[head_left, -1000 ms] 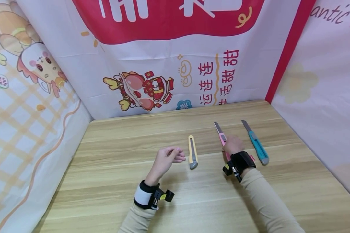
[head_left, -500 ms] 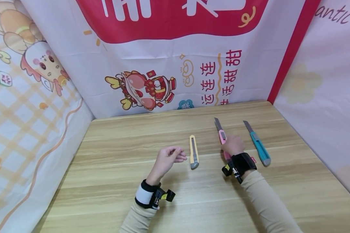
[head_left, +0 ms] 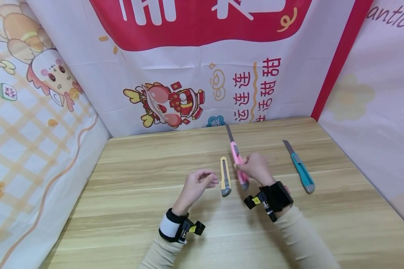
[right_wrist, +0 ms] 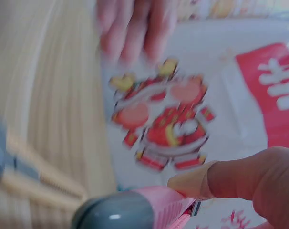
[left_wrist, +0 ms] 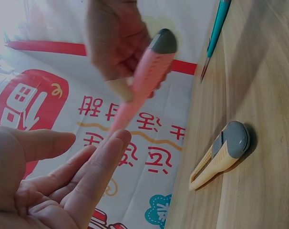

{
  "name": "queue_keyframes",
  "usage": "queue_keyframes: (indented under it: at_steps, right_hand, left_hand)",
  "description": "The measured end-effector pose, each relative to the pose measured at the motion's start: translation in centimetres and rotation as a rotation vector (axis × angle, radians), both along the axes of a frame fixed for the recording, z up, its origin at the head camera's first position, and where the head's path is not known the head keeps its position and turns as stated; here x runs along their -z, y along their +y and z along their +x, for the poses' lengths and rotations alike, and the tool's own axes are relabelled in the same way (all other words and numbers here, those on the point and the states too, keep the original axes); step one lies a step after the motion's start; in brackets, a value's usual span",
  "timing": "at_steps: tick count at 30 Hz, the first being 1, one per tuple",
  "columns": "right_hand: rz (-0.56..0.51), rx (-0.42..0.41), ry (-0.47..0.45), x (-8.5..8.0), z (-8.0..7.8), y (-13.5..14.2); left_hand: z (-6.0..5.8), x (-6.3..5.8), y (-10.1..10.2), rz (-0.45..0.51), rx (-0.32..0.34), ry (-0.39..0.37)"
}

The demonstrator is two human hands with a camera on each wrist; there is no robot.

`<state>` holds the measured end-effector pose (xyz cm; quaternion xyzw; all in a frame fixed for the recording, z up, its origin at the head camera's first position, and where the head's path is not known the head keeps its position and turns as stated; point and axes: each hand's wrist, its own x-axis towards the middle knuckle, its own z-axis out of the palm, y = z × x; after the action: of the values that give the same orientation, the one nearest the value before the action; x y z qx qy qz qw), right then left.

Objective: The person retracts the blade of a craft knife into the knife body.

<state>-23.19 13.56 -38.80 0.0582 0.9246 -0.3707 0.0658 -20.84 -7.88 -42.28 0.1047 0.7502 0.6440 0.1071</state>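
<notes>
Between thumb and fingers, my right hand [head_left: 257, 168] grips a pink box cutter [head_left: 242, 175] by its handle, the grey blade [head_left: 229, 133] out and pointing away. In the left wrist view this pink cutter [left_wrist: 151, 67] is raised above the table. A beige covering wraps the right thumb's tip [right_wrist: 190, 183]. My left hand [head_left: 196, 185] is held with loose fingers and has nothing in them. Just right of it lies a yellow box cutter [head_left: 225, 179] with a grey end, no blade showing beyond its tip.
A teal box cutter [head_left: 301, 170] with its blade out lies on the right side of the wooden table [head_left: 128, 194]. Printed cloth [head_left: 175, 63] hangs along the back and both sides.
My right hand has lifted the pink box cutter and carried it left, near the yellow one. The left hand has stayed about where it was. The head view has shifted slightly.
</notes>
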Motion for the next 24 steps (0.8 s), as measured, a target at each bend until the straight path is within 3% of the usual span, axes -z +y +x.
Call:
queue_keyframes:
  at_steps: [7, 11, 18, 24]
  right_hand:
    - [-0.115, -0.053, 0.184, -0.7, 1.4, -3.4]
    - [-0.147, -0.053, 0.234, -0.7, 1.7, -4.9]
    - [-0.168, -0.022, 0.247, -0.5, 2.0, -6.6]
    - [-0.142, 0.000, 0.277, -0.8, 2.4, -7.1]
  left_hand:
    - [0.2, 0.2, 0.5, -0.017, 0.066, -0.021]
    - [0.4, 0.2, 0.8, -0.040, 0.098, -0.017]
    - [0.8, -0.1, 0.8, -0.179, 0.049, 0.056]
    - [0.8, -0.2, 0.4, -0.216, 0.033, 0.106]
